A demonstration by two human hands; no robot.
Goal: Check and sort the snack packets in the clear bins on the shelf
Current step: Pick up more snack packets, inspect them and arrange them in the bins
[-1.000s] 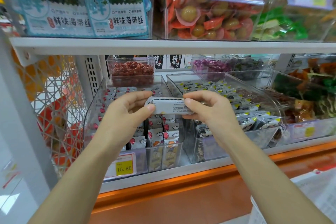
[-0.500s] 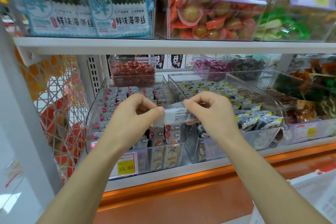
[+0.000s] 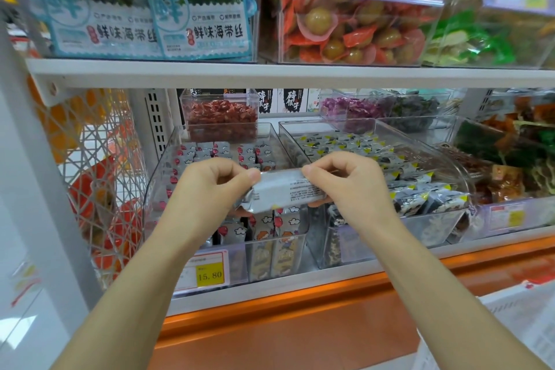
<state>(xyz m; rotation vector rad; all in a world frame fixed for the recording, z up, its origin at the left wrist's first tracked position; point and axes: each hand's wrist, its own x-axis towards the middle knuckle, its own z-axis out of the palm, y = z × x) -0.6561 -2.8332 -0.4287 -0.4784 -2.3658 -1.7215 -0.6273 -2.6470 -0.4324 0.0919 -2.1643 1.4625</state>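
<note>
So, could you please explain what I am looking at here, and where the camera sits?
No machine here: these are a person's bare hands, filmed by a camera worn on the head, looking down at a shop shelf. The left hand and right hand pinch the ends of one silver snack packet, holding it above two clear bins. The left bin holds red-and-white packets, the right bin black-and-yellow packets. A yellow price tag reads 15.80.
</note>
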